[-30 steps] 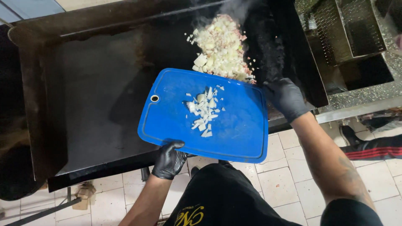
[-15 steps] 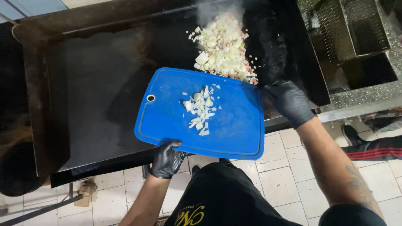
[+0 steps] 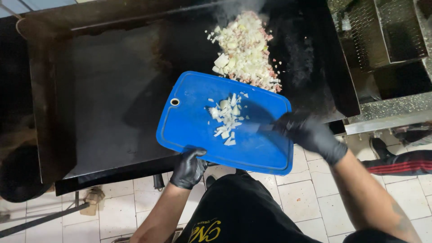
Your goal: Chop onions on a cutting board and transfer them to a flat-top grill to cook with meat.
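Left hand (image 3: 189, 168) clamped on blue cutting board (image 3: 225, 121) near edge. Right hand (image 3: 310, 132), blurred, grip unclear, nearer; chopped onion (image 3: 226, 118) lies at its nine o'clock.

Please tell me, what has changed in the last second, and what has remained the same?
The right hand in a black glove moved from the board's upper right corner inward over the blue plastic cutting board. The left hand still grips its near edge. The chopped onion pieces remain there, and the pile on the dark griddle is unchanged.
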